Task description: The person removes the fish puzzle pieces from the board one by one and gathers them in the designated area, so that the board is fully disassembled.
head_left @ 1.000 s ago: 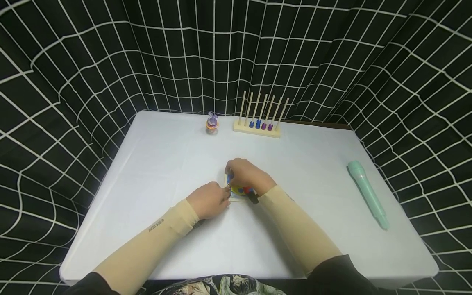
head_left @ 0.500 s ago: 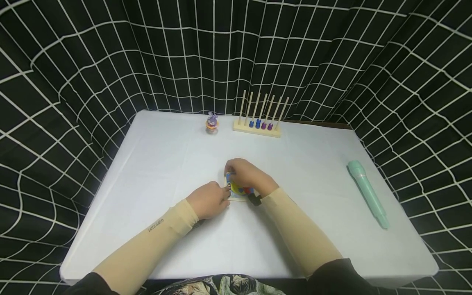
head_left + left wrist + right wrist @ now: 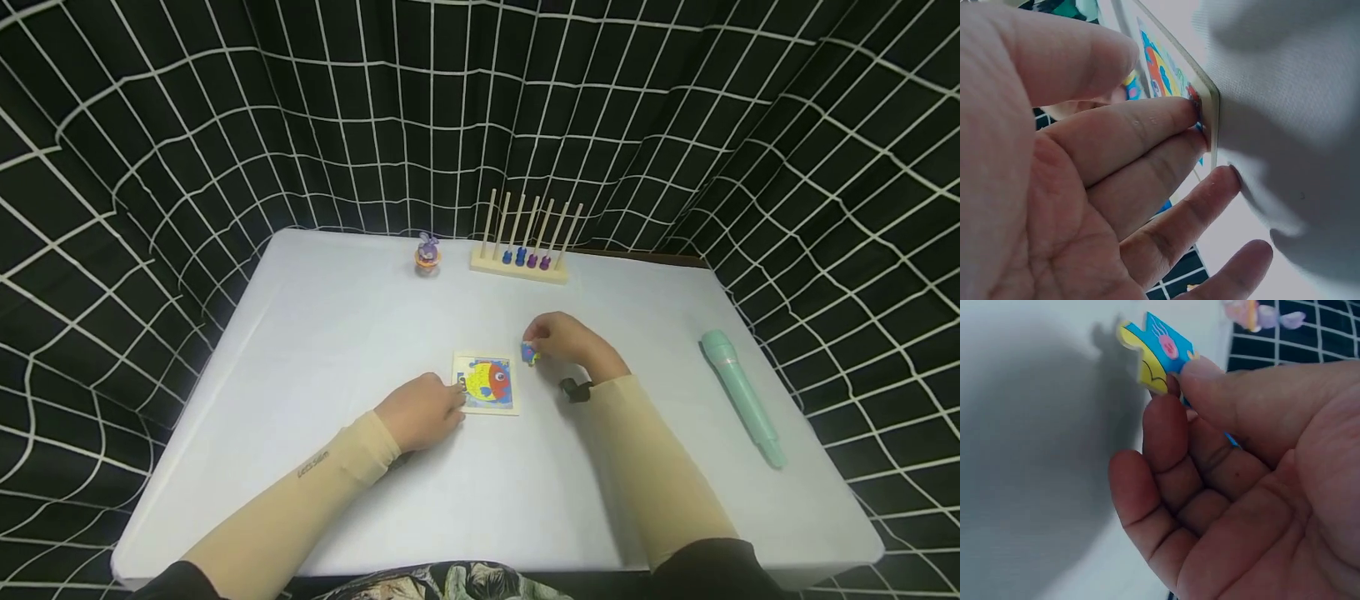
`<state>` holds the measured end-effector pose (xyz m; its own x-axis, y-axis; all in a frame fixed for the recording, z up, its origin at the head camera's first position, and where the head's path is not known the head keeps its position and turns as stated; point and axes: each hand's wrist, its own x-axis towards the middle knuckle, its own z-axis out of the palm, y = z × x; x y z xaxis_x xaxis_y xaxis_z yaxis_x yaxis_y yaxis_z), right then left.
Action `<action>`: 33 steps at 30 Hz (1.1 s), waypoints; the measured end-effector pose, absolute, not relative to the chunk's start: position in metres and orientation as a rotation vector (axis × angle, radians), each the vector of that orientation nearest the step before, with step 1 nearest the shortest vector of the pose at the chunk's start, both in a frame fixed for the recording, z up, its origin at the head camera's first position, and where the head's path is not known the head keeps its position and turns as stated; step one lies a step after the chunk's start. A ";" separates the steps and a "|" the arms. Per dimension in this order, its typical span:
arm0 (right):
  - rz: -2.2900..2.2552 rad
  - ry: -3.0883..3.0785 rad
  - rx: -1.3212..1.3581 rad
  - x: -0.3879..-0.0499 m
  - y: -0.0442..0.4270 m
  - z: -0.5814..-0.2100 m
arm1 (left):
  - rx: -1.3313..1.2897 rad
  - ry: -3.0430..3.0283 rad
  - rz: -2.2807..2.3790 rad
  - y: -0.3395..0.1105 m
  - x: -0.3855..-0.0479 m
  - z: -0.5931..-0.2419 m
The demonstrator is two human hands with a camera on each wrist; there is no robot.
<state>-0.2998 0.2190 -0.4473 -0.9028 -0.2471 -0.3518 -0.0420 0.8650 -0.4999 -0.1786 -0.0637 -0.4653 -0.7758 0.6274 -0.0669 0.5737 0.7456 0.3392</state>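
A small square wooden jigsaw board (image 3: pixel 491 411) with a yellow and red fish picture lies flat on the table. My left hand (image 3: pixel 422 410) is at its left side; in the left wrist view the fingers are extended, and two fingertips (image 3: pixel 1188 112) touch the board's edge. Right of the board, my right hand (image 3: pixel 567 340) pinches a blue and yellow puzzle piece (image 3: pixel 1163 347) between thumb and fingers, just above the table. A pink mark shows on that piece. Behind those fingers a bit of blue is visible, too little to identify.
A wooden peg stand (image 3: pixel 519 267) with blue and purple beads stands at the back. Left of it is a small purple figurine (image 3: pixel 427 252). A mint green microphone-shaped toy (image 3: pixel 742 396) lies at the right. Black grid curtains (image 3: pixel 465 108) surround the white table (image 3: pixel 337 308).
My right hand has moved right, off the board, with the puzzle piece pinched in it, uncovering the fish picture. The left hand stays at the board's left edge. The head view has shifted slightly.
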 end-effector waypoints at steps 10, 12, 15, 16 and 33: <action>-0.655 2.652 -0.061 -0.294 0.216 -0.460 | 1.005 2.799 0.514 -0.068 -0.176 -0.469; -0.640 2.667 -0.045 -0.293 0.214 -0.460 | 1.008 2.801 0.515 -0.068 -0.177 -0.468; -0.619 2.683 -0.031 -0.293 0.213 -0.460 | 1.010 2.805 0.505 -0.068 -0.178 -0.469; -0.613 2.687 -0.025 -0.293 0.213 -0.461 | 1.010 2.807 0.505 -0.068 -0.178 -0.469; -0.648 2.662 -0.506 -0.265 0.143 -0.456 | 1.032 2.825 0.504 -0.066 -0.178 -0.469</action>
